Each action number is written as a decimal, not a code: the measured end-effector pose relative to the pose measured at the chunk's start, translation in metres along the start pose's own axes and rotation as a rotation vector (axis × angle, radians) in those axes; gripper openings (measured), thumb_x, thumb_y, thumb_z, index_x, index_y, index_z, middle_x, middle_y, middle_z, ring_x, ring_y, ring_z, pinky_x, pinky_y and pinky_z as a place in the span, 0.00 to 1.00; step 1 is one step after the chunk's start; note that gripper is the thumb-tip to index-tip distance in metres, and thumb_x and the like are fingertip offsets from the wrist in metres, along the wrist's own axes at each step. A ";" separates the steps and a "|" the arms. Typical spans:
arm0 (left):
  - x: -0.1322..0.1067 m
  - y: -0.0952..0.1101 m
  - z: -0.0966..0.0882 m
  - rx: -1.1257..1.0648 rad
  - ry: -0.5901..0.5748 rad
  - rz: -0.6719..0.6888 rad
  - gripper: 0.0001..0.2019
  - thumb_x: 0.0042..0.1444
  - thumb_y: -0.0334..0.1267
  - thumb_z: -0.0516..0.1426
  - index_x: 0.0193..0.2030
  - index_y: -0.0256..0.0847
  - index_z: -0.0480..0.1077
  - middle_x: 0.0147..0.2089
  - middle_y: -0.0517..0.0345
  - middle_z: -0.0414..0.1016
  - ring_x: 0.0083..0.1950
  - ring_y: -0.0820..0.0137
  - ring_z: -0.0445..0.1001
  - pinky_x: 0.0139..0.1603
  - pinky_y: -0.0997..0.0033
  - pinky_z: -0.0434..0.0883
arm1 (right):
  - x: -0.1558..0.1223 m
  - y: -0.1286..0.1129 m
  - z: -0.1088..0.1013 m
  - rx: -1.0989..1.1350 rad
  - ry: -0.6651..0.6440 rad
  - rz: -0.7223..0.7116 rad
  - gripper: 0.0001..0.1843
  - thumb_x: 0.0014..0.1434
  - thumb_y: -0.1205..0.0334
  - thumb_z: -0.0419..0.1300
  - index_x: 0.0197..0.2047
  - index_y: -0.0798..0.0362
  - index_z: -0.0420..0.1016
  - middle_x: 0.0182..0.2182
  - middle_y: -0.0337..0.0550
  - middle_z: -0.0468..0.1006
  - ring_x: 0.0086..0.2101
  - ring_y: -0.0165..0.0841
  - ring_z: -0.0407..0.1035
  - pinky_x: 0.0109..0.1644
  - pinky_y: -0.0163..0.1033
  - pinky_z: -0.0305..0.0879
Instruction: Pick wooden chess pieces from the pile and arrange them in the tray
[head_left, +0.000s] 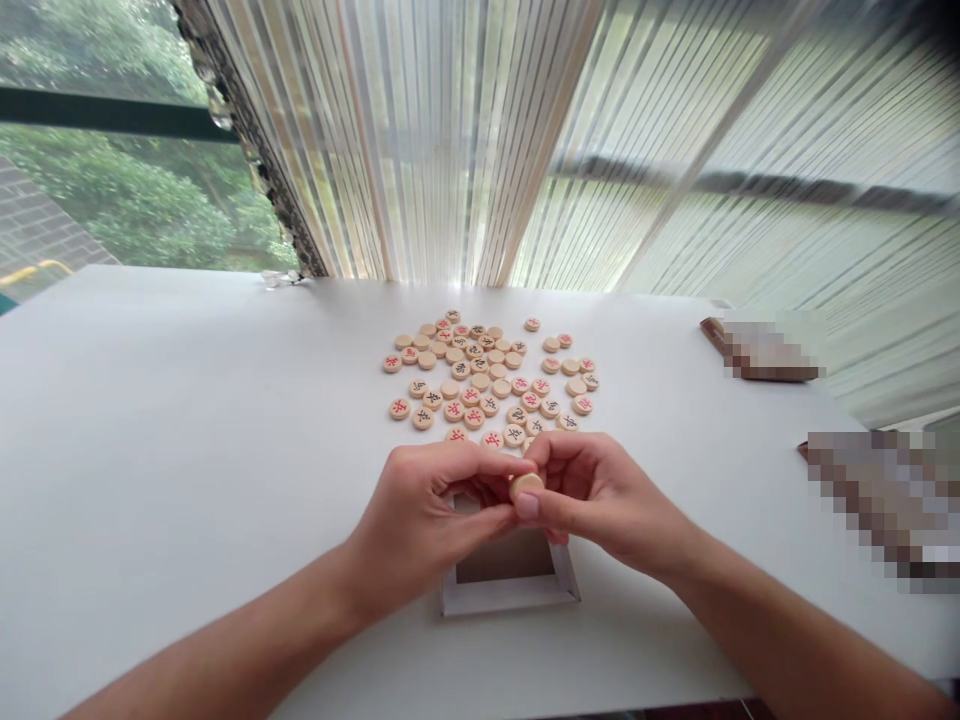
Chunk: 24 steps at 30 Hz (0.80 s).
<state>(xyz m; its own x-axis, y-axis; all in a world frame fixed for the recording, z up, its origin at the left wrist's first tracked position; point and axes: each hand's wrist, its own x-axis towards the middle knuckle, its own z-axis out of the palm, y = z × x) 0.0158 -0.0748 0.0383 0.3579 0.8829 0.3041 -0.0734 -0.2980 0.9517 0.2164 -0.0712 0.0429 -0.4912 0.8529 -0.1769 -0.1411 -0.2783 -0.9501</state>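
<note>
A round wooden xiangqi piece (527,487) is pinched between my two hands, its blank side toward me. My left hand (442,505) has its thumb and fingertips closed at the piece's left edge. From the other side, my right hand (592,500) grips it with the thumb across its lower edge. Below both hands sits an open shallow box (510,597) with white walls and a brown inside, partly covered by the hands. Just beyond lie several loose xiangqi pieces (470,397), some showing red or black characters, others blank side up.
The pieces rest on a white table (225,450). Two brown-edged objects, one farther back (757,350) and one nearer (885,500), lie at the right, mostly blurred out. A string curtain (450,150) hangs behind the table's far edge, beside a window (112,180).
</note>
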 end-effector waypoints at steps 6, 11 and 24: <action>0.000 0.001 0.001 0.080 0.007 0.048 0.10 0.55 0.26 0.70 0.45 0.35 0.85 0.36 0.52 0.88 0.33 0.68 0.85 0.36 0.76 0.83 | 0.000 -0.002 0.003 -0.012 0.010 -0.029 0.22 0.48 0.55 0.82 0.30 0.55 0.74 0.22 0.34 0.73 0.23 0.25 0.63 0.26 0.30 0.64; 0.001 0.002 0.003 -0.078 -0.028 -0.010 0.11 0.57 0.24 0.68 0.46 0.35 0.84 0.37 0.51 0.88 0.36 0.64 0.88 0.38 0.72 0.85 | -0.002 -0.004 0.001 -0.060 0.003 -0.039 0.20 0.53 0.53 0.79 0.31 0.55 0.74 0.22 0.36 0.74 0.22 0.26 0.65 0.25 0.31 0.62; -0.003 0.002 0.002 -0.134 -0.045 -0.029 0.13 0.56 0.24 0.69 0.48 0.35 0.82 0.38 0.52 0.88 0.39 0.64 0.88 0.41 0.73 0.85 | -0.003 -0.001 -0.004 -0.050 -0.027 -0.064 0.20 0.57 0.51 0.76 0.35 0.55 0.74 0.22 0.35 0.74 0.22 0.26 0.66 0.27 0.33 0.64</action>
<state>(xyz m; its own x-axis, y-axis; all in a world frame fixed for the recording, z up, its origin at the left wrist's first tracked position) 0.0163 -0.0784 0.0395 0.4024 0.8724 0.2775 -0.1848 -0.2195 0.9580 0.2218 -0.0720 0.0435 -0.5059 0.8557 -0.1086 -0.1303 -0.2002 -0.9710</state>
